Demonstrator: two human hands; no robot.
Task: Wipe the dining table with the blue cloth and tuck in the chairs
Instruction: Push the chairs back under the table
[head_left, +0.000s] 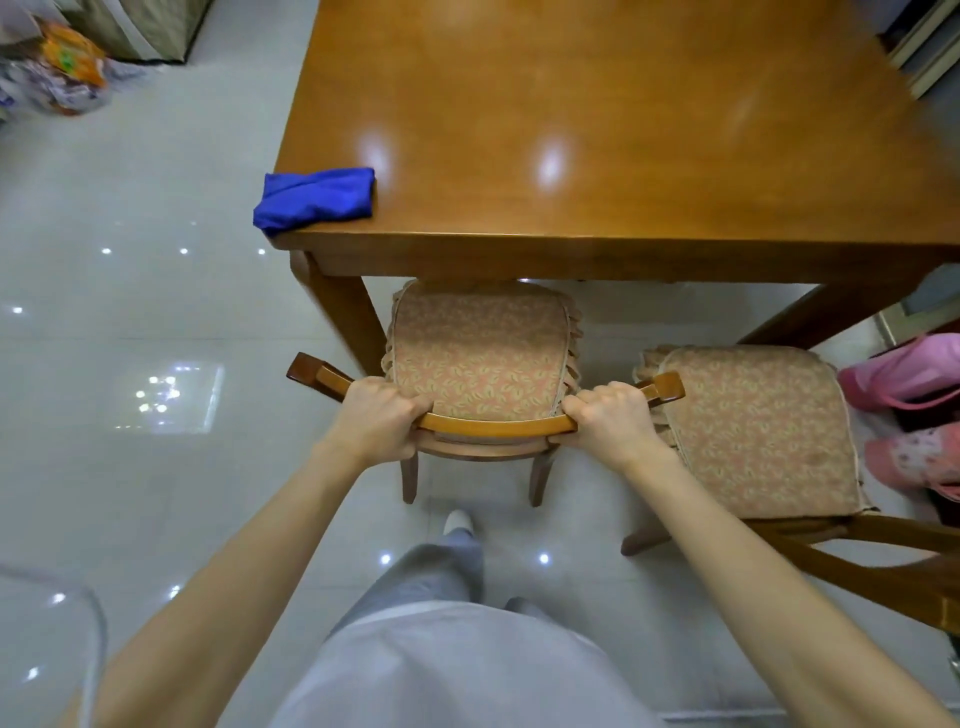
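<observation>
Left hand (382, 413) and right hand (608, 415) grasped the curved wooden chair back (493, 427), seat partly tucked; folded blue cloth (317, 198) set aside, right cushioned chair (753, 431) pending.

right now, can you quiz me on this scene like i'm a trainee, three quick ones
1. True or false: the left hand and right hand both grip the back rail of the near chair.
2. Where does the blue cloth lie? A) on a chair seat B) on the near left corner of the table C) on the floor
3. How many cushioned chairs show?
Key: 1 true; 2 B; 3 two, the second chair standing right of it.
</observation>
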